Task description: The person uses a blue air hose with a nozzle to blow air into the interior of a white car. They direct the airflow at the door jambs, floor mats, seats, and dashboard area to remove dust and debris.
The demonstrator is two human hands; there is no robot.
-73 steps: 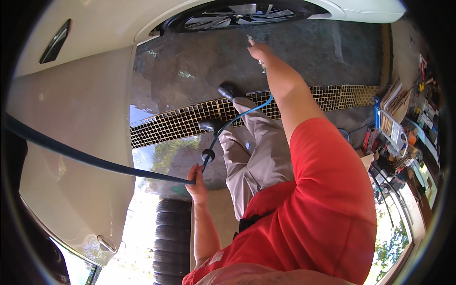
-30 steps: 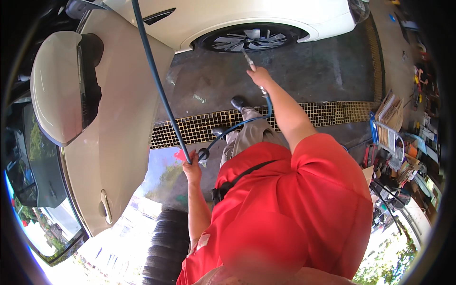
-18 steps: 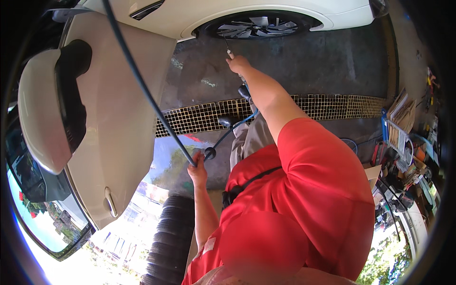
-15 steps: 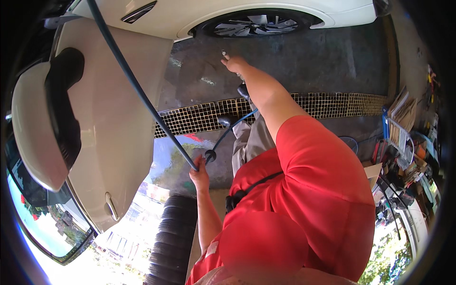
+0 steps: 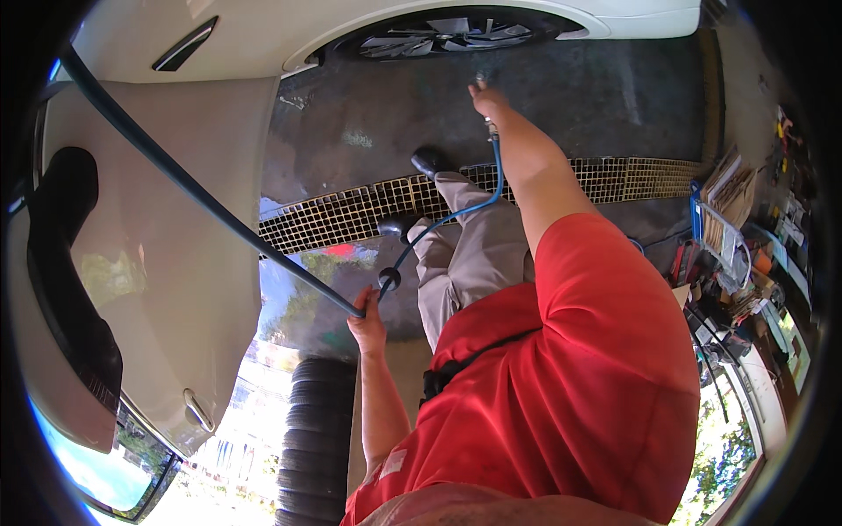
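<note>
My left hand [image 5: 367, 326] is wrapped round a dark blue hose [image 5: 189, 182] that slants down from the upper left. Just past that grip the hose carries a round black stopper [image 5: 389, 279], then loops over my legs toward my right hand [image 5: 491, 103]. Stretched out toward the car wheel [image 5: 452, 37], the right hand is closed round a hose nozzle [image 5: 492, 131] with metal fittings. The nozzle's tip pokes out beyond my fingers, apart from the tyre; most of its body is hidden by the hand.
To the left hangs an open pale car door [image 5: 167, 237] with its mirror [image 5: 70, 289]. A floor grating [image 5: 605, 180] crosses under my shoes [image 5: 430, 161]. Stacked tyres [image 5: 316, 438] stand at lower left. Cluttered shelving and a blue rack [image 5: 712, 223] line the right.
My right hand has shifted right, and the hose fitting behind it now shows. My legs appear more stretched out. The car and door sit farther left in view. My left hand keeps its grip.
</note>
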